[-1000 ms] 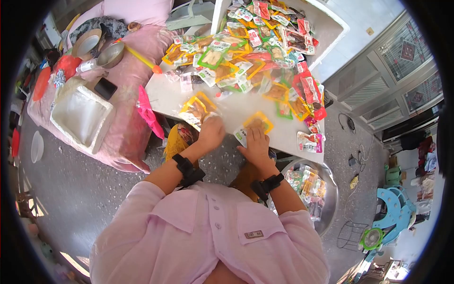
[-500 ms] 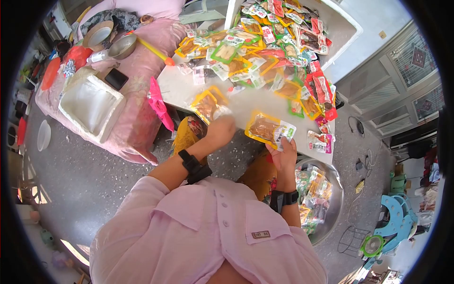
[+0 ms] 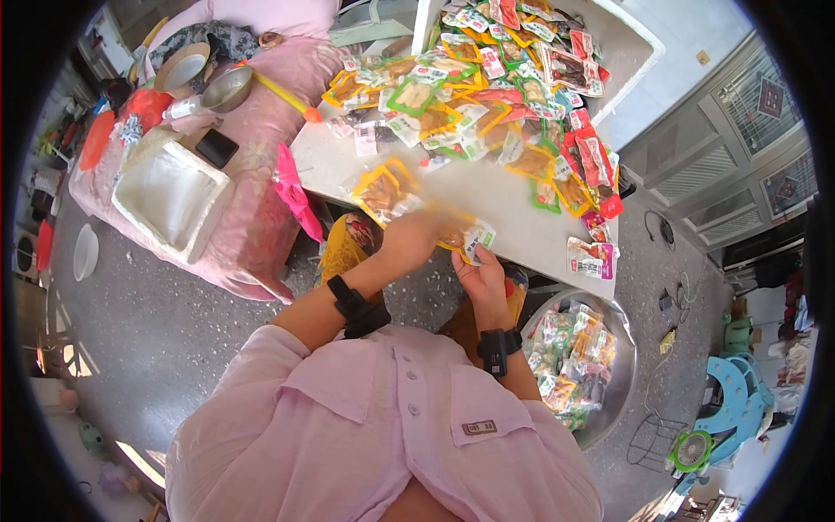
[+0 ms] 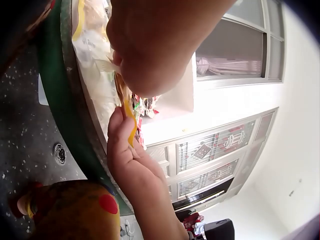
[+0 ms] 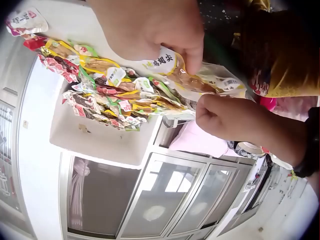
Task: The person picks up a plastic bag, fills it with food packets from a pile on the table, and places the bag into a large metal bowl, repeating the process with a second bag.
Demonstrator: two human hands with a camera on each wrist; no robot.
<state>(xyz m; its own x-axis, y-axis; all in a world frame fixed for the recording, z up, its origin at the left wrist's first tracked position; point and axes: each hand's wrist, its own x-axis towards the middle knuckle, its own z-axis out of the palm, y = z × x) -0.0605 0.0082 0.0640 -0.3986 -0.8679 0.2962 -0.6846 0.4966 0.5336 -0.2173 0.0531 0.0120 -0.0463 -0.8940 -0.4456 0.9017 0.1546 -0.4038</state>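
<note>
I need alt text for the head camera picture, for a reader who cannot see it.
From above, a person in a pink shirt holds a yellow-edged packet with the left hand and right hand at the near edge of a white table. A heap of snack packs covers the far part, and a metal basin beside it holds more.

1. Snack packet: flat pouch with a yellow border, a clear window showing brown contents, and a white printed label at one end.
2. Pose: lifted off the worktop, hanging just over its near edge and slightly crumpled. It is blurred in the head view and shows edge-on in the left wrist view.
3. Grip: the right hand pinches the label end, thumb on the label. The left hand has its fingers closed on the opposite end.
</note>
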